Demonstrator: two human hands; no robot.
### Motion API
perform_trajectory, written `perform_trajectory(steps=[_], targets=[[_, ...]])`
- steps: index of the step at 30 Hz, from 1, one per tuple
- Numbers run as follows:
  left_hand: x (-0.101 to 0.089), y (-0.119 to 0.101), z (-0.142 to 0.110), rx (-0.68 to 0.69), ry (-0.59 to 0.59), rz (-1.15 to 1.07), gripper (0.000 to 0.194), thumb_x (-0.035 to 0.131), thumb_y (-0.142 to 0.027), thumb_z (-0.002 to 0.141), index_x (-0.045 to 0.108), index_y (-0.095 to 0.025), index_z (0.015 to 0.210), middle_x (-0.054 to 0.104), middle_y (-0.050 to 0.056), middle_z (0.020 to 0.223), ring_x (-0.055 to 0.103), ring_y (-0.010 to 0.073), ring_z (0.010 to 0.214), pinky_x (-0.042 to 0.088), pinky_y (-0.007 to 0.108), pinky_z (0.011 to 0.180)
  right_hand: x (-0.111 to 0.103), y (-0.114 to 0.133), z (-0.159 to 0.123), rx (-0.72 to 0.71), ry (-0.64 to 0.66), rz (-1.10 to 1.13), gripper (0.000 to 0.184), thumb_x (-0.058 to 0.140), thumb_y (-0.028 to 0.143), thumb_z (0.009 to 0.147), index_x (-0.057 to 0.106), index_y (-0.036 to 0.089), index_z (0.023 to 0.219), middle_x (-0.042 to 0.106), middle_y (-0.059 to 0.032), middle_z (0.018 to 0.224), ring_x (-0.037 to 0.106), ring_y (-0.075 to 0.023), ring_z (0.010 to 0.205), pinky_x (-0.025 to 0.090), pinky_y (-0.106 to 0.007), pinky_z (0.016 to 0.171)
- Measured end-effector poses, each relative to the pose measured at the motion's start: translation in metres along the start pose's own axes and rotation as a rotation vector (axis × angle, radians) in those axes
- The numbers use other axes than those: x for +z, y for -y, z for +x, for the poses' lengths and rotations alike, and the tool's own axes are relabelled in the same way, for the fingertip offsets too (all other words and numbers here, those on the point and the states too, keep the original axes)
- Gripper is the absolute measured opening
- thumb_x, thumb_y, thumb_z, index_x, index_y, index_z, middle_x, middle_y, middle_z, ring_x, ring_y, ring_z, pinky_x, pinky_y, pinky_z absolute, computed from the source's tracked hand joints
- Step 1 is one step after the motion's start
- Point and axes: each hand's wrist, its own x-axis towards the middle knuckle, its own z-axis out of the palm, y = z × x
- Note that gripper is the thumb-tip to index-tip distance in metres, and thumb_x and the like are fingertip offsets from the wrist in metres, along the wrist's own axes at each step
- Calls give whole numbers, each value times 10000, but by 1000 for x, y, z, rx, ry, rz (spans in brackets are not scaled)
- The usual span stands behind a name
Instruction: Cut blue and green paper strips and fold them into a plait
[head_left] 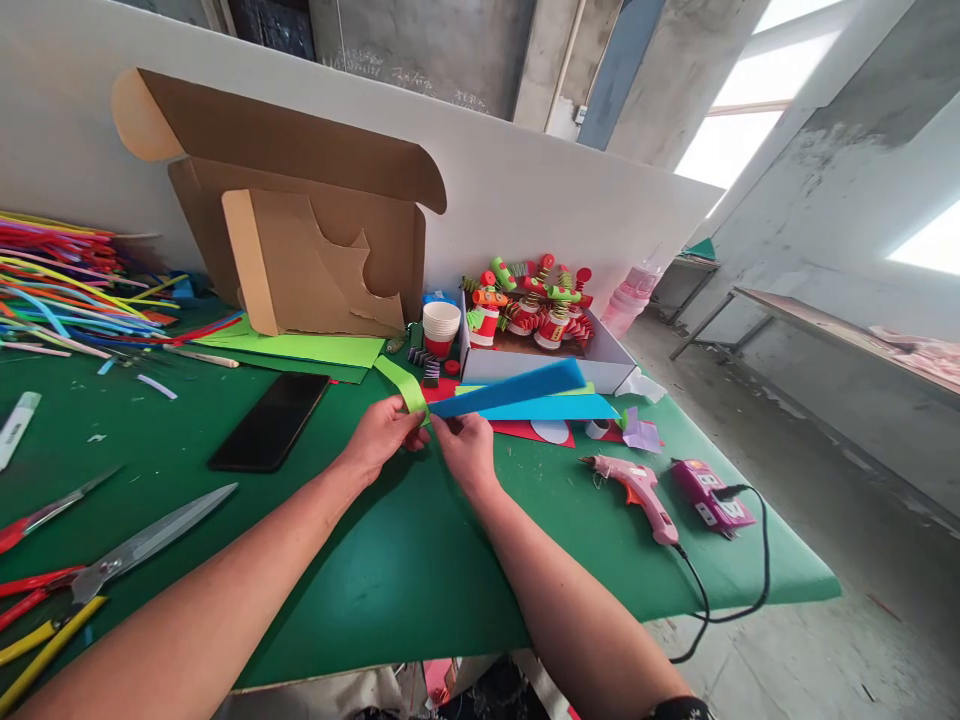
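Observation:
Just above the green tabletop, both hands meet at the joined ends of two paper strips. My left hand (pixel 386 435) is closed in a pinch around the light-green paper strip (pixel 405 383), whose free end points up and away to the left. My right hand (pixel 466 450) pinches the end of the blue paper strip (pixel 517 388), which stretches off to the right. The strips cross or overlap between my fingertips; how they are joined is hidden. Behind them lie a flat blue paper sheet (pixel 555 408) and red paper (pixel 517 428).
A pink glue gun (pixel 637 490) and purple power box (pixel 711 495) with cords lie right. Left are a phone (pixel 271 420), large scissors (pixel 150 530) and pipe cleaners (pixel 67 290). Behind stand a cardboard box (pixel 300 250), paper cups (pixel 441 325) and a white box (pixel 544 370) of cup figures.

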Motion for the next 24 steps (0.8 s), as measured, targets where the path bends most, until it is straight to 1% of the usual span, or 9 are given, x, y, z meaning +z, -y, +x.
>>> perform_trajectory(steps=[3, 5, 8, 11, 13, 16, 18, 21, 24], targets=[[0, 1, 1, 1, -3, -13, 515, 852, -554, 486, 596, -175, 722, 628, -22, 516, 556, 129, 453, 426, 267, 488, 1, 0, -2, -42, 44, -7, 144, 570, 200, 733, 675, 226, 638, 645, 19, 621, 550, -164, 604, 434, -282, 643], [0, 1, 0, 4, 2, -24, 469, 850, -506, 498, 594, -177, 713, 613, -29, 518, 560, 131, 472, 431, 268, 499, 2, 0, -2, -65, 61, 31, 221, 528, 155, 738, 731, 237, 767, 712, 5, 751, 613, -174, 683, 475, -291, 714], [1, 1, -1, -2, 24, -44, 419, 820, -457, 517, 613, -176, 750, 630, -20, 555, 592, 147, 515, 459, 281, 525, 2, -2, -2, -70, 61, 57, 230, 527, 179, 788, 744, 240, 832, 740, -9, 841, 653, -179, 755, 506, -300, 766], [3, 0, -3, -17, 53, -53, 388, 793, -417, 518, 633, -173, 775, 651, -6, 566, 596, 152, 505, 456, 282, 511, 1, -4, 0, -54, 44, 62, 136, 591, 230, 797, 724, 226, 829, 718, -4, 796, 651, -175, 751, 520, -290, 747], [4, -2, -4, -20, 74, -55, 387, 796, -400, 509, 643, -175, 784, 661, -5, 567, 594, 149, 497, 448, 275, 501, 0, -5, 1, -41, 36, 76, 112, 622, 244, 780, 703, 217, 852, 694, 4, 785, 630, -154, 684, 520, -274, 690], [4, -5, -5, -15, 105, -54, 391, 812, -404, 509, 653, -178, 786, 667, -4, 565, 595, 147, 503, 452, 273, 505, -1, -9, 4, 30, 49, 172, 197, 661, 279, 752, 678, 210, 936, 680, 4, 842, 607, -121, 577, 511, -260, 595], [3, -6, -4, -6, 127, -51, 394, 820, -413, 511, 652, -178, 779, 665, -3, 561, 605, 150, 530, 466, 274, 525, -1, -11, 6, 106, 98, 273, 246, 687, 315, 738, 680, 199, 954, 685, -3, 821, 619, -126, 560, 514, -269, 582], [-1, -6, -3, 14, 166, -38, 413, 827, -424, 505, 639, -175, 775, 673, 3, 585, 620, 155, 578, 492, 280, 566, -1, -14, 8, 147, 181, 351, 232, 710, 357, 722, 711, 181, 873, 675, 3, 671, 622, -148, 572, 510, -287, 614], [-3, -4, -1, 39, 192, -9, 437, 812, -426, 520, 625, -182, 830, 681, -2, 600, 622, 160, 584, 490, 281, 566, -2, -15, 10, 150, 197, 368, 240, 736, 385, 692, 729, 182, 820, 673, 6, 613, 609, -153, 568, 498, -295, 619]])
